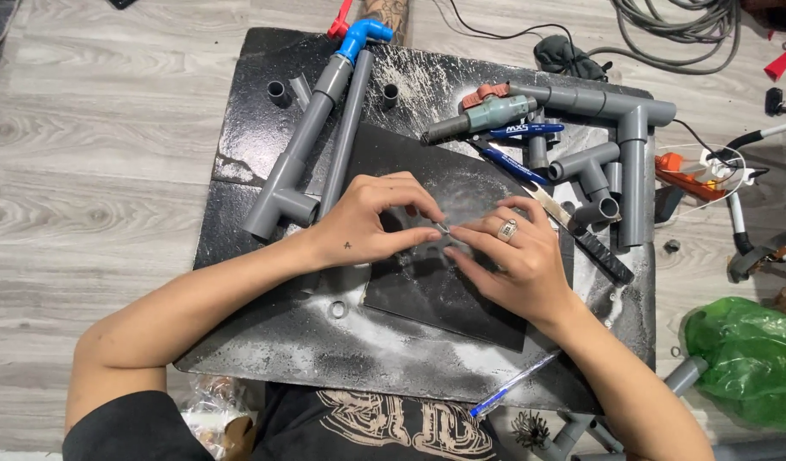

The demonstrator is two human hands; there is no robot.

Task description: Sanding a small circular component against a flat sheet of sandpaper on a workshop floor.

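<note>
Pinching together over the middle of the dark slab (265, 341), the left hand (359, 230) and the right hand (512, 256) meet fingertip to fingertip on one small grey piece (445, 228). Each hand's fingers are curled nearly closed, thumb and forefinger nipping that piece from either side; it is too small and too covered to tell its exact shape. It sits just above a smaller black sheet (435, 290) lying on the slab, dusted with white powder.

Counting the rest: one long grey pipe assembly (295, 162) with a blue elbow (363, 34) at its far end lies at the left, with one plain grey pipe (346, 137) just beside it. Three short grey pipe stubs stand at the far left of the slab. At the far right lie one grey valve with a reddish handle (487, 111), one large L-shaped pipe run (628, 128), and a cluster of small tee fittings (585, 175) between them. Two blue-handled tools (517, 145) lie near the valve, and one flat file (581, 235) runs diagonally just right of the right hand. One blue pen (508, 388) lies at the near edge. One ring-like washer (337, 309) lies near the left wrist. Off the slab to the right, one green plastic bag (747, 358) rests on the floor.
</note>
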